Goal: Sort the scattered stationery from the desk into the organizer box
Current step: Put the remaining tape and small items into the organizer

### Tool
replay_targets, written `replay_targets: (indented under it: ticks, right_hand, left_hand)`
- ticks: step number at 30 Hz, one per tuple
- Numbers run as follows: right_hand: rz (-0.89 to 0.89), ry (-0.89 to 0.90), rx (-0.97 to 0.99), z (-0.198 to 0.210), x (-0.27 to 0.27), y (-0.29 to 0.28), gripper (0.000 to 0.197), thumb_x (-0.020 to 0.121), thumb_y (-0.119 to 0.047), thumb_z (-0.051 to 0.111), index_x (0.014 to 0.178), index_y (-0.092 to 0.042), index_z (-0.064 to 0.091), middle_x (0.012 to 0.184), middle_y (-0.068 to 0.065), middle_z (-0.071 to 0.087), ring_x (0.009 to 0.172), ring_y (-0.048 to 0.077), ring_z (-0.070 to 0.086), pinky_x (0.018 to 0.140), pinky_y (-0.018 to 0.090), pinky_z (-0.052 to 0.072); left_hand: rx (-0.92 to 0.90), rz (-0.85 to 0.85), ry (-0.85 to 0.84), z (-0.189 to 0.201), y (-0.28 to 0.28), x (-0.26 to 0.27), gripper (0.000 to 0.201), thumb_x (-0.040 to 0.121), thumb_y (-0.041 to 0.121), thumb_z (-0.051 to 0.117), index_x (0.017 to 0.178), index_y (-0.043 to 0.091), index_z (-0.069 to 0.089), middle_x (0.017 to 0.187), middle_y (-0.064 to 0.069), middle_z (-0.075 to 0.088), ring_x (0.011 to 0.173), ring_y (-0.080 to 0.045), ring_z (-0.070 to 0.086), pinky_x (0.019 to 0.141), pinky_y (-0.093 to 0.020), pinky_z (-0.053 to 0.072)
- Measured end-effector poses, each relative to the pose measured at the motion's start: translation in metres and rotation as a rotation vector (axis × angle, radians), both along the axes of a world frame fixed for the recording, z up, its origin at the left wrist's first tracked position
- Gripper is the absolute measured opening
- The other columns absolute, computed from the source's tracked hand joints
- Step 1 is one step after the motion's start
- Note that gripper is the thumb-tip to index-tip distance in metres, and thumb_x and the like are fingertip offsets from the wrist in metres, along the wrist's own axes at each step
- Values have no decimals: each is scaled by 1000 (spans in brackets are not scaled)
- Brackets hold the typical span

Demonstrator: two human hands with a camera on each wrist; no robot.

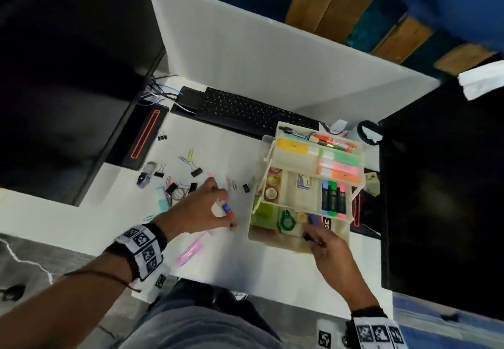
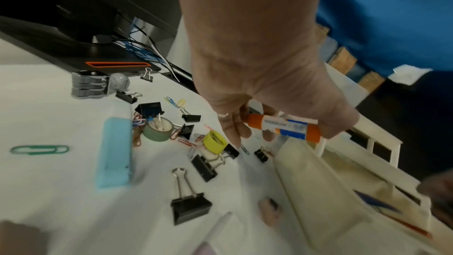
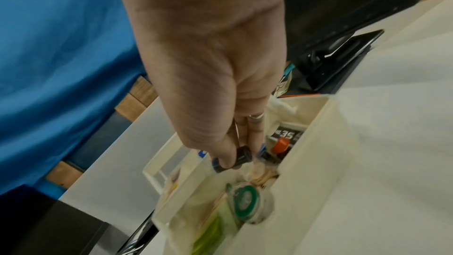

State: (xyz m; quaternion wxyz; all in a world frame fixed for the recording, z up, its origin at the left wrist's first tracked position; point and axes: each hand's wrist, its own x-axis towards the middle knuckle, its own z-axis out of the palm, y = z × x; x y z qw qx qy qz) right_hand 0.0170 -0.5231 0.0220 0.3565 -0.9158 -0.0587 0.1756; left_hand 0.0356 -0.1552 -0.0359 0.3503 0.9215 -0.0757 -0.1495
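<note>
My left hand [image 1: 222,213] hovers just above the white desk, left of the organizer box [image 1: 249,230], and grips a glue stick [image 2: 284,126] with orange ends and a blue-and-white label. My right hand [image 1: 311,236] reaches over the box's bottom tray and pinches a small black binder clip [image 3: 242,155] between thumb and fingers. The cream box stands with its tiers fanned out. Sticky notes, highlighters and tape rolls fill the upper trays.
Several binder clips [image 2: 190,207], paper clips [image 2: 39,149], a green tape roll [image 2: 158,129], a yellow roll [image 2: 214,142] and a light blue block [image 2: 114,150] lie scattered left of the box. A pink highlighter [image 1: 191,250] lies near the desk's front edge. A keyboard [image 1: 245,111] and monitors stand behind.
</note>
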Motion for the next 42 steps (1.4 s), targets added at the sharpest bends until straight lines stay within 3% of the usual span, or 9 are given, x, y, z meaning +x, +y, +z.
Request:
replay_targets:
  ticks: [3, 7, 12, 18, 27, 34, 36, 39, 42]
  right_hand:
    - [6, 10, 0, -15, 4, -20, 41, 92, 5, 65, 114, -28, 73, 107, -10, 74, 99, -1, 69, 91, 24, 56]
    - [71, 33, 42, -30, 14, -20, 37, 90, 6, 66, 106, -26, 77, 103, -16, 72, 98, 3, 70, 90, 25, 57]
    - [118, 70, 152, -44, 22, -4, 40, 89, 6, 67, 102, -31, 76, 97, -23, 73, 97, -3, 68, 90, 20, 53]
    - [316, 15, 137, -53, 19, 37, 18, 93, -10, 70, 106, -21, 78, 100, -9, 76, 91, 4, 67, 84, 25, 55]
    - [387, 128, -3, -66, 22, 48, 31, 103, -20, 54, 122, -32, 76, 119, -1, 75, 104, 19, 69, 89, 26, 51]
    - [266, -2, 39, -59, 13, 16, 18, 99, -18, 62, 91, -22, 79, 78, -8, 71, 70, 8, 63, 66, 34, 51]
    - [237, -46, 37, -58, 13, 6, 20, 95, -12, 65, 85, -23, 78, 76, -11, 73, 71, 6, 64, 67, 31, 52]
    - [184, -80, 11, -50, 14, 0, 18, 96, -12, 68, 94, -24, 82, 88, -20, 74, 78, -7, 63, 74, 3, 41]
    - [175, -82, -18, -39, 15, 6, 19, 96, -12, 68, 100, -23, 82, 92, -21, 73, 78, -19, 57, 74, -1, 40]
  left_hand:
    - [-82, 59, 38, 4, -14, -8, 37, 91, 69, 59, 94, 32, 58, 102, 8, 41, 80, -1, 54, 78, -17, 41]
    - [-72, 8, -42, 15, -38, -18, 43, 102, 66, 31, 94, 27, 48, 92, 8, 40, 85, 1, 46, 76, -27, 33]
    - [-93, 45, -92, 33, -56, -31, 22, 111, 36, 36, 109, 22, 52, 96, 5, 42, 87, -15, 48, 80, -43, 46]
    - [-108, 43, -184, 51, -71, -38, 24, 109, 36, 45, 121, 24, 61, 103, 11, 46, 90, -9, 53, 80, -35, 50]
    - [120, -60, -226, 29, -104, -30, 27, 99, 41, 60, 122, 31, 71, 101, 10, 53, 87, -15, 49, 78, -38, 48]
    - [308, -250, -198, 26, -122, -21, 33, 97, 46, 56, 122, 32, 70, 105, 3, 61, 95, -24, 55, 80, -39, 44]
    - [411, -334, -215, 22, -128, -17, 28, 93, 41, 65, 118, 30, 72, 104, 0, 62, 99, -27, 59, 82, -41, 46]
    - [595, -417, -178, 20, -135, -12, 22, 92, 40, 68, 109, 29, 74, 102, -1, 64, 96, -27, 63, 84, -40, 47]
    - [666, -427, -112, 20, -138, -12, 14, 94, 30, 62, 100, 22, 73, 102, -4, 64, 97, -29, 61, 89, -44, 44]
